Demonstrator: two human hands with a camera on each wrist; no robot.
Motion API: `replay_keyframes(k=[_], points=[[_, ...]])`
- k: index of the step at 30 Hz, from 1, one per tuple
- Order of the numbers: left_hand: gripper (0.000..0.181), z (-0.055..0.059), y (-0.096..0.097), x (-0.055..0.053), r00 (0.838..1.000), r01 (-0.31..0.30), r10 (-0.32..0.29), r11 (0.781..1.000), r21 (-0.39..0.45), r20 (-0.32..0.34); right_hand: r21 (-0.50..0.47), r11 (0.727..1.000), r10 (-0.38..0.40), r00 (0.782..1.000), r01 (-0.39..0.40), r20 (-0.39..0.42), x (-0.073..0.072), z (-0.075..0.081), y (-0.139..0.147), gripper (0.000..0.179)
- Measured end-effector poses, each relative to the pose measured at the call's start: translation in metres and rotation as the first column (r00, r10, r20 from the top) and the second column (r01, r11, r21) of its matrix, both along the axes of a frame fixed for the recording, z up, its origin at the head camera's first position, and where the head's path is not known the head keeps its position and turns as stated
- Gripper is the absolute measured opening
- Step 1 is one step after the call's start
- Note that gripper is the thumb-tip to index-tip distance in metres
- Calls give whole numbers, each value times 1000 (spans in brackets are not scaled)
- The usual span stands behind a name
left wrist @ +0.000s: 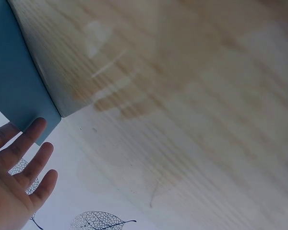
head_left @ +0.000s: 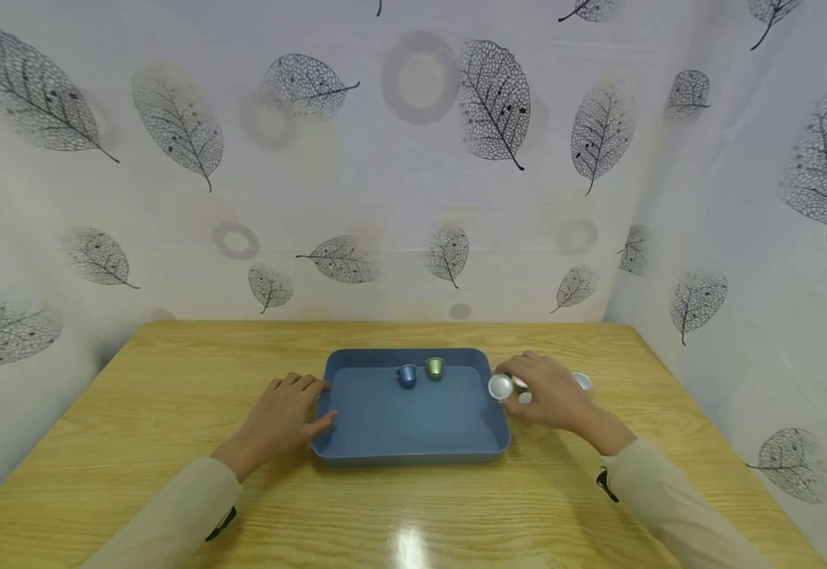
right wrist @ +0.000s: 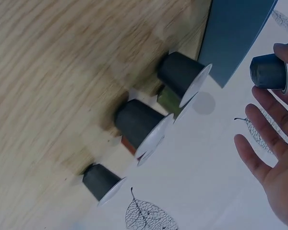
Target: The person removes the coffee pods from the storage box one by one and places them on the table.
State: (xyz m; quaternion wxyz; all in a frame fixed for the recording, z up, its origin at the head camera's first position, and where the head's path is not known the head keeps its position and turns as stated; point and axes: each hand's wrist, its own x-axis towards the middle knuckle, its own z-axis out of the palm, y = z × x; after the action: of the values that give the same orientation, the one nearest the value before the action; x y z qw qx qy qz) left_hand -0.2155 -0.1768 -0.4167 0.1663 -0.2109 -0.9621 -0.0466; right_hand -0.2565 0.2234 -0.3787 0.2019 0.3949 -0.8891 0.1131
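Note:
A blue-grey rectangular tray (head_left: 413,431) lies on the table. My left hand (head_left: 280,419) rests at its left rim, fingers spread and fairly straight, a fingertip touching the tray wall in the left wrist view. Beside the right rim, my right hand (head_left: 554,395) pinches a coffee capsule (right wrist: 268,72) between thumb and fingers; it looks dark blue in the right wrist view, its pale lid facing the head camera. Inside the tray, toward the back, sit a blue capsule (head_left: 407,375) and a green capsule (head_left: 435,367).
Several more capsules stand on the table right of the tray, partly hidden by my right hand in the head view: dark capsules (right wrist: 141,125), a green capsule (right wrist: 169,101) and a reddish one (right wrist: 129,145). A leaf-patterned curtain (head_left: 413,197) surrounds the wooden table (head_left: 228,356).

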Motion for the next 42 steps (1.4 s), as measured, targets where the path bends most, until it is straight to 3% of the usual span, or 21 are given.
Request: replay_keyframes(k=[6, 11, 16, 42], points=[[44, 0, 0, 0, 1000, 0, 0, 1000, 1, -2, -11, 998, -67, 997, 67, 24, 1, -1, 14, 38], [44, 1, -1, 0, 1000, 4, -4, 1000, -2, -10, -11, 989, -144, 985, 145, 100, 3, -3, 26, 38], [44, 1, -1, 0, 1000, 4, -4, 1000, -9, -5, 3, 982, -190, 974, 191, 125, 4, -5, 38, 40], [45, -1, -1, -1, 1000, -2, 2, 1000, 1, 4, -11, 960, -277, 957, 279, 92, 6, -17, 91, 37]])
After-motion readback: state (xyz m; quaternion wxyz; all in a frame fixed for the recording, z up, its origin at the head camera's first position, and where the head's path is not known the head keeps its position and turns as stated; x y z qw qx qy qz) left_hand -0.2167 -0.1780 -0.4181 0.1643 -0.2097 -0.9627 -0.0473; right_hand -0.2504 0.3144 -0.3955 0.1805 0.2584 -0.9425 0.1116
